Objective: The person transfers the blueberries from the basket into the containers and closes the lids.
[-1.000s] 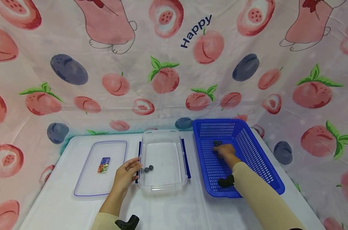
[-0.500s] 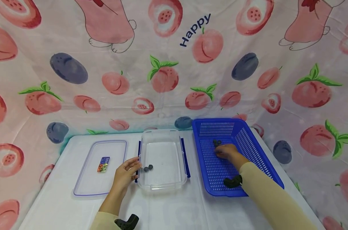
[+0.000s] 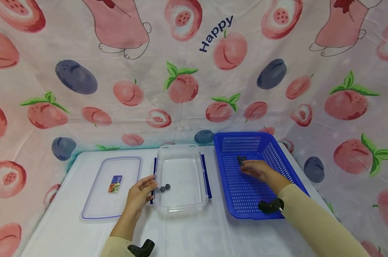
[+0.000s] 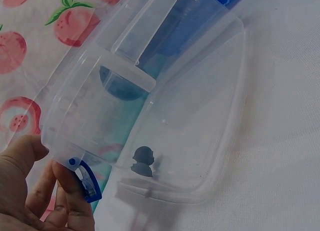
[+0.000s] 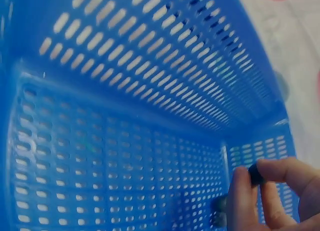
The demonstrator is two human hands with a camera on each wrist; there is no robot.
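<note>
In the head view my left hand [image 3: 140, 194] holds the left side of a clear plastic food container [image 3: 184, 205]. The left wrist view has its thumb on the rim and its fingers beside a blue latch [image 4: 90, 183]. Several small dark blueberry-like balls [image 3: 167, 186] lie inside, near that side. My right hand [image 3: 259, 170] is over the blue perforated basket [image 3: 230, 210]. Between thumb and fingertips it pinches another dark ball [image 5: 256, 175], plain in the right wrist view. More dark balls [image 3: 240, 159] rest on the basket floor just beyond the fingertips.
A clear lid with a blue seal [image 3: 94, 208] lies flat at the left, bearing a colourful label [image 3: 115, 184]. Another blue latch [image 3: 206, 176] hangs open on the container's right side. Behind the white table [image 3: 194, 235] hangs a fruit-print cloth [image 3: 181, 132].
My right hand has drawn back slightly to the right and away from the balls on the basket floor, its forearm shifting right. My left hand stays at the container.
</note>
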